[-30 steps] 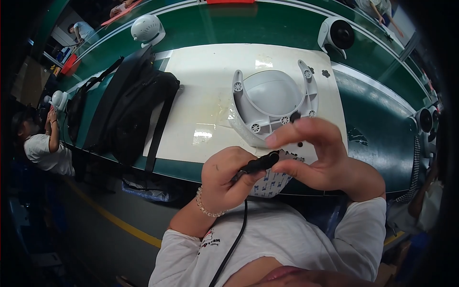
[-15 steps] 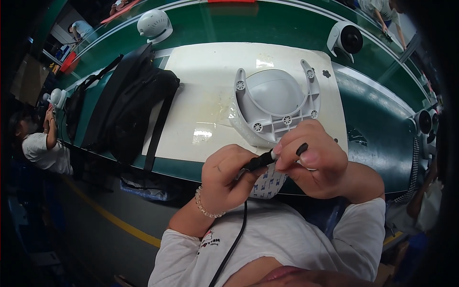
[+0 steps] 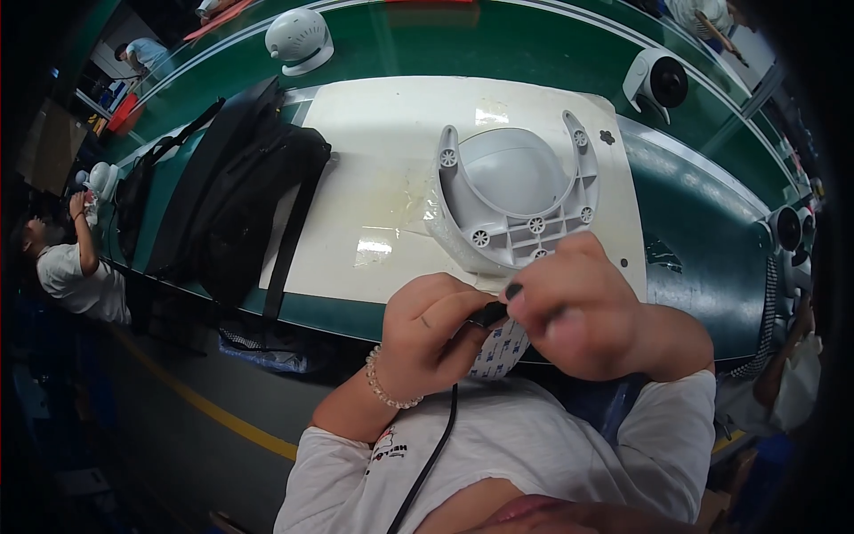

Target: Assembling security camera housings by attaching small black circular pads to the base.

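In front of me my left hand (image 3: 429, 334) is closed around a black cylindrical piece (image 3: 486, 315), from which a black cable (image 3: 439, 451) seems to run down over my shirt. My right hand (image 3: 592, 311) is pinched and smeared by motion, close against the end of that piece. A small black oval pad (image 3: 513, 291) shows at its fingertips. Below both hands hangs a white strip with blue print (image 3: 500, 352). Just beyond my hands lies a white rounded housing (image 3: 511, 169) in a U-shaped stand (image 3: 471, 238), ribbed underside up, with several round spoked recesses.
A cream board (image 3: 374, 196) lies under the housing on the green bench. Black bags (image 3: 240, 196) with straps sit at its left. On the far green belt stand a white round device (image 3: 299, 41) and a black-fronted one (image 3: 663, 82). A co-worker (image 3: 80, 276) handles a white unit at far left.
My right hand has shifted a little left, bringing the black pad from off to the side to the end of the black piece. The devices on the far belt have moved right.
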`<state>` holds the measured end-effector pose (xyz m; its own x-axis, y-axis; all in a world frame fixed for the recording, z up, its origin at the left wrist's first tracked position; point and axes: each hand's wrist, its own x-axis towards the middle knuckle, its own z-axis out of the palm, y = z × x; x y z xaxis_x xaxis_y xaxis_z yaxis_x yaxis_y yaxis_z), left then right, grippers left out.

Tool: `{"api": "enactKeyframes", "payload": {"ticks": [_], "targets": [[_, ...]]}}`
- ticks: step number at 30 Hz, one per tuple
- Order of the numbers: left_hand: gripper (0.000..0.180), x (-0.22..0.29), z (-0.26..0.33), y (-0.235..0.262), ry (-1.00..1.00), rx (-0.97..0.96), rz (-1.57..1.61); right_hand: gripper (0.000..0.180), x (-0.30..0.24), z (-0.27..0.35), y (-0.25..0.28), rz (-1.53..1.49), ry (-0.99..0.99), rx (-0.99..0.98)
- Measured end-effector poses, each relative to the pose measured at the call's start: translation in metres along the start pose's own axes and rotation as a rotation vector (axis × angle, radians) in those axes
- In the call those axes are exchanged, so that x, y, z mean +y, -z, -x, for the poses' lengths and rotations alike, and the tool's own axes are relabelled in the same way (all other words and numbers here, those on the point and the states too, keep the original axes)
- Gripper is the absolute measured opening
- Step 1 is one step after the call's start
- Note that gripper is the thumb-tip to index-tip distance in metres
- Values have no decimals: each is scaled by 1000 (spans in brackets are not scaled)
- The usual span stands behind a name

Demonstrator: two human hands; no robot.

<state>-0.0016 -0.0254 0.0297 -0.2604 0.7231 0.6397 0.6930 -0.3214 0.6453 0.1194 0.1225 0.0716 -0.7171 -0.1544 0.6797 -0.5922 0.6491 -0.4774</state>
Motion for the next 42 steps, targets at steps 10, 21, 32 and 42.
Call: {"api": "enactKeyframes", "payload": {"ticks": [10,21,32,42], "targets": [[25,-13,7,-2,143,-22,71,55,12,-1,14,190,-112,202],[31,-29,-7,-17,-46,-37,57,61,19,4,3,228,-203,210],[31,-34,-9,-23,-74,18,126,40,3,10,11,588,-35,23],[30,-33,-10,-24,-136,-14,10,66,-4,17,1,-289,-688,251]]}}
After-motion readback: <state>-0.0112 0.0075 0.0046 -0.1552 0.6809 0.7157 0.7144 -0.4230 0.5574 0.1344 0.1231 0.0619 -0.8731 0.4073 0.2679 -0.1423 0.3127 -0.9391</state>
